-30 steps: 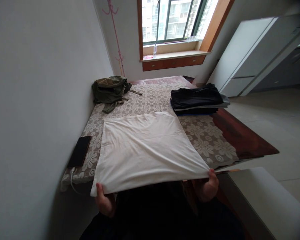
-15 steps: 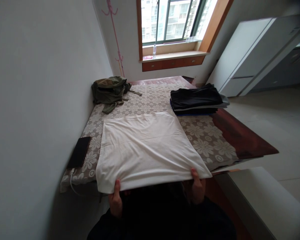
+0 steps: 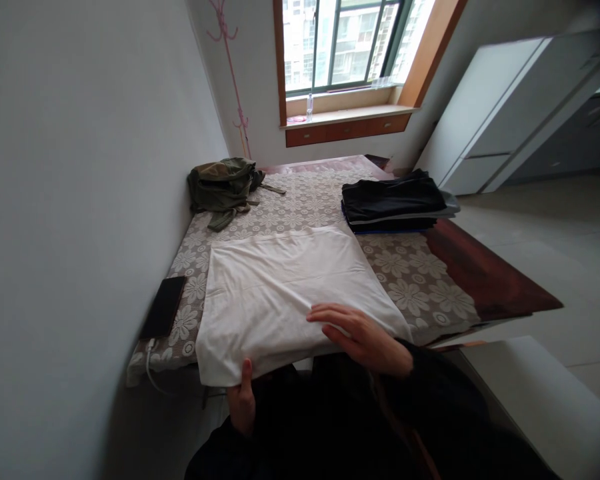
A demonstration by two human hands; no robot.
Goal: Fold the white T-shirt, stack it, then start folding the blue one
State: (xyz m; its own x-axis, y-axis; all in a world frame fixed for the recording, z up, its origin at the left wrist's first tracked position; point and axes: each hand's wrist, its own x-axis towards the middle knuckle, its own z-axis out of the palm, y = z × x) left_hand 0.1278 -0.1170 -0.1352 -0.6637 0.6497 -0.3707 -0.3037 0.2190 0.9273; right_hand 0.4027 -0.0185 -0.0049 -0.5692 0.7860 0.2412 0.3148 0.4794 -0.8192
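A white cloth garment (image 3: 275,287), its kind not clear, lies spread with shallow creases over the near part of the table. Its front edge hangs slightly past the table's edge. My left hand (image 3: 243,400) pinches that front edge near the left corner, thumb on top and fingers hidden below. Flat on the cloth, right of its middle, my right hand (image 3: 360,337) rests with its fingers stretched out to the left. Dark sleeves cover both arms.
A lace-patterned tablecloth (image 3: 300,200) covers much of the table. Folded dark clothes (image 3: 393,199) are stacked at the back right, an olive backpack (image 3: 223,190) sits back left. A black tablet-like device (image 3: 164,308) with a white cable lies left. A white refrigerator (image 3: 485,113) stands beyond.
My right hand has let go of the cloth's front right edge and moved left and forward onto its top. My left hand keeps its hold.
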